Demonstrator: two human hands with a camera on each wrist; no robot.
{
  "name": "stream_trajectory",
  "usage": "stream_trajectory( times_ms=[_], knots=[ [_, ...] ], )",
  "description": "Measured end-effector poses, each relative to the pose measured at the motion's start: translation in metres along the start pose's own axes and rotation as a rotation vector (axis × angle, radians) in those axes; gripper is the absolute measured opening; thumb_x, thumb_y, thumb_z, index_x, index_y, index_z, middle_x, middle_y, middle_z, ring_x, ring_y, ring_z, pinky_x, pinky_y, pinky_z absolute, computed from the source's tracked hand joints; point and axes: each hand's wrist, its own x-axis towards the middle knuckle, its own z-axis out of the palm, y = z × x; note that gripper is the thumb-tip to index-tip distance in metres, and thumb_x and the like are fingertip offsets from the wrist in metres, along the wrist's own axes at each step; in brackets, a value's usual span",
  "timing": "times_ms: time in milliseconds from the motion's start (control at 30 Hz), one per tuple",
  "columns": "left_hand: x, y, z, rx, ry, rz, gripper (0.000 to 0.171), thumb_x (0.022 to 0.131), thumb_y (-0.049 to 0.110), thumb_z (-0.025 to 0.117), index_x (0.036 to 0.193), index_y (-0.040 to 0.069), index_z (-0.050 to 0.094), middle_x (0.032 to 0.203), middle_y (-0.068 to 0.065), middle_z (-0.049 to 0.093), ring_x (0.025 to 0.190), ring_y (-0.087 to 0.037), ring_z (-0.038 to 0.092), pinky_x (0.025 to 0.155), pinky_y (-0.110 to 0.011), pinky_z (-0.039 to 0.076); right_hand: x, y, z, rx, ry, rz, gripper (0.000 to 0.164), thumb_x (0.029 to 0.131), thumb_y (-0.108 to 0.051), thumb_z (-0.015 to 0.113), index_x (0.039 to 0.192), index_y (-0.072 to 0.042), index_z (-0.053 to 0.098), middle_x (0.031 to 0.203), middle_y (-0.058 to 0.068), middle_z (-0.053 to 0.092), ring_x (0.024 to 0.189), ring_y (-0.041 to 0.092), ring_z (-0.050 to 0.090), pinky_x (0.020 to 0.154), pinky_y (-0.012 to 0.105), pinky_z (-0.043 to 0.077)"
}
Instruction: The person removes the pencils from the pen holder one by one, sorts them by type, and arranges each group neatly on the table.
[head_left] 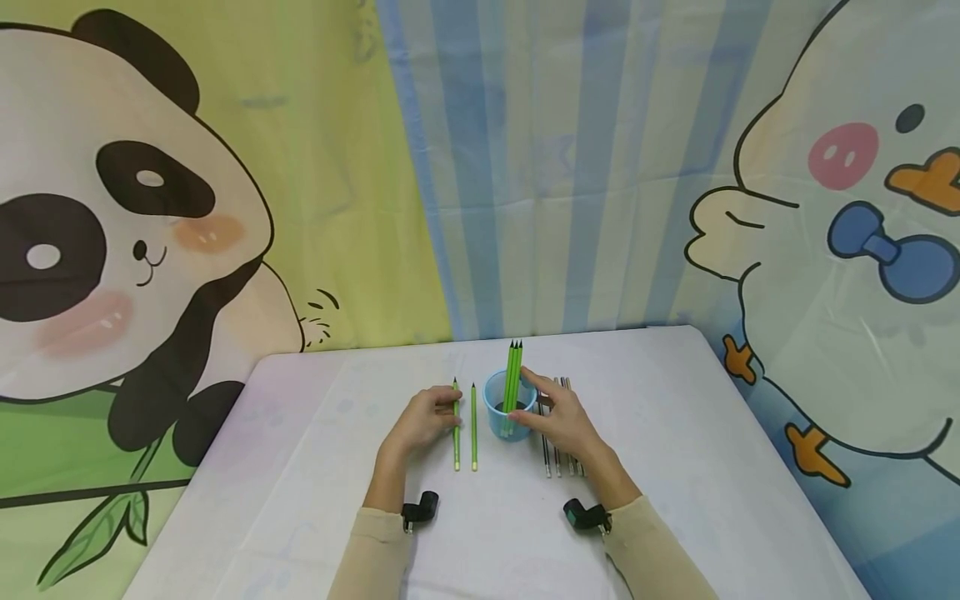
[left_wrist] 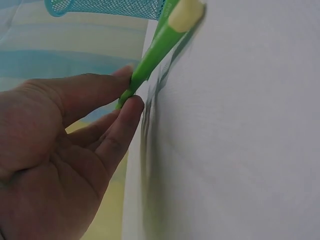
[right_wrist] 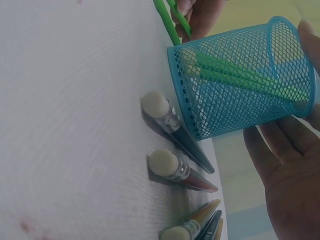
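My left hand (head_left: pixel 423 422) pinches a green pencil (left_wrist: pixel 155 52) between thumb and fingertips, its pale end toward the wrist camera. Just right of it, another green pencil (head_left: pixel 474 433) lies on the table. A light-blue mesh pencil cup (right_wrist: pixel 235 112) stands upright beyond that, with several green pencils (head_left: pixel 513 375) inside, dark points up. Around the cup's upper part, my right hand (head_left: pixel 564 423) holds it, thumb on one side and fingers on the other. The far side of the cup is hidden in the head view.
Several dark and brownish pencils with white erasers (right_wrist: pixel 180 135) lie in a row right of the cup, partly under my right hand. A white cloth covers the table (head_left: pixel 300 500). Behind it hangs a printed curtain (head_left: pixel 525 167).
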Motion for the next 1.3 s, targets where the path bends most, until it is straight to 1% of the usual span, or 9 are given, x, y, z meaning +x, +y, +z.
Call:
stream_trajectory(
  times_ms=[100, 267, 433, 600, 800, 933, 1100, 1167, 1300],
  knots=[
    [0.0011, -0.0027, 0.0016, 0.016, 0.001, 0.008, 0.047, 0.088, -0.001, 0.079, 0.133, -0.004, 0.067, 0.148, -0.018, 0.059, 0.124, -0.032, 0.067, 0.102, -0.040, 0.057, -0.0003, -0.0003, -0.0002, -0.008, 0.001, -0.001, 0.087, 0.086, -0.041, 0.085, 0.160, -0.023, 0.042, 0.163, 0.009, 0.044, 0.142, 0.039, 0.052, 0.106, 0.050, 0.053],
    [0.0025, -0.0063, 0.0031, 0.022, -0.006, 0.019, 0.046, 0.089, 0.002, 0.080, 0.133, -0.001, 0.068, 0.148, -0.016, 0.059, 0.122, -0.029, 0.068, 0.101, -0.039, 0.057, -0.0004, -0.0005, -0.0002, -0.014, 0.005, -0.009, 0.087, 0.087, -0.041, 0.085, 0.160, -0.021, 0.042, 0.163, 0.009, 0.044, 0.143, 0.040, 0.051, 0.107, 0.051, 0.053],
    [0.0030, -0.0068, 0.0030, 0.025, -0.011, 0.026, 0.046, 0.089, 0.003, 0.080, 0.133, 0.000, 0.068, 0.147, -0.014, 0.060, 0.117, -0.026, 0.069, 0.100, -0.040, 0.058, -0.0002, -0.0012, 0.0003, -0.020, 0.006, -0.005, 0.087, 0.087, -0.041, 0.084, 0.161, -0.022, 0.042, 0.163, 0.009, 0.044, 0.143, 0.040, 0.051, 0.108, 0.051, 0.052],
    [0.0027, -0.0056, 0.0041, 0.056, -0.014, 0.030, 0.045, 0.090, 0.005, 0.079, 0.133, 0.001, 0.069, 0.150, -0.015, 0.058, 0.117, -0.026, 0.068, 0.101, -0.043, 0.057, 0.0005, -0.0025, 0.0004, -0.019, 0.000, 0.006, 0.087, 0.087, -0.042, 0.085, 0.160, -0.024, 0.042, 0.163, 0.008, 0.044, 0.145, 0.039, 0.049, 0.109, 0.052, 0.051],
    [0.0019, -0.0010, 0.0061, 0.073, -0.032, 0.041, 0.046, 0.091, 0.003, 0.078, 0.135, -0.003, 0.066, 0.157, -0.019, 0.049, 0.118, -0.028, 0.066, 0.103, -0.047, 0.055, 0.0008, -0.0014, 0.0003, -0.023, -0.001, 0.021, 0.087, 0.086, -0.045, 0.084, 0.160, -0.025, 0.042, 0.164, 0.004, 0.044, 0.147, 0.035, 0.047, 0.110, 0.051, 0.051],
    [0.0022, -0.0005, 0.0077, 0.082, -0.038, 0.040, 0.046, 0.091, 0.004, 0.078, 0.135, -0.004, 0.066, 0.161, -0.018, 0.045, 0.117, -0.027, 0.066, 0.103, -0.047, 0.054, 0.0011, 0.0002, 0.0003, -0.025, 0.000, 0.032, 0.087, 0.086, -0.046, 0.084, 0.160, -0.027, 0.042, 0.164, 0.002, 0.044, 0.147, 0.034, 0.048, 0.110, 0.050, 0.051],
    [0.0022, -0.0011, 0.0091, 0.099, -0.035, 0.038, 0.046, 0.092, 0.006, 0.078, 0.135, -0.003, 0.066, 0.162, -0.017, 0.044, 0.111, -0.023, 0.067, 0.101, -0.045, 0.055, 0.0007, 0.0020, 0.0002, -0.026, -0.004, 0.039, 0.088, 0.086, -0.046, 0.084, 0.160, -0.027, 0.042, 0.164, 0.003, 0.043, 0.146, 0.035, 0.048, 0.110, 0.051, 0.051],
    [0.0023, -0.0020, 0.0095, 0.118, -0.028, 0.047, 0.046, 0.091, 0.007, 0.079, 0.134, -0.002, 0.067, 0.161, -0.017, 0.045, 0.108, -0.022, 0.067, 0.100, -0.045, 0.055, 0.0007, 0.0022, 0.0002, -0.023, -0.005, 0.039, 0.087, 0.086, -0.046, 0.084, 0.160, -0.027, 0.042, 0.165, 0.003, 0.043, 0.146, 0.036, 0.048, 0.110, 0.051, 0.051],
    [0.0025, -0.0021, 0.0095, 0.138, -0.021, 0.040, 0.046, 0.090, 0.009, 0.080, 0.134, 0.000, 0.068, 0.162, -0.015, 0.045, 0.110, -0.021, 0.066, 0.103, -0.046, 0.054, 0.0011, 0.0017, 0.0000, -0.023, -0.005, 0.032, 0.087, 0.086, -0.045, 0.084, 0.160, -0.027, 0.042, 0.165, 0.003, 0.043, 0.146, 0.036, 0.048, 0.110, 0.051, 0.050]
  ],
)
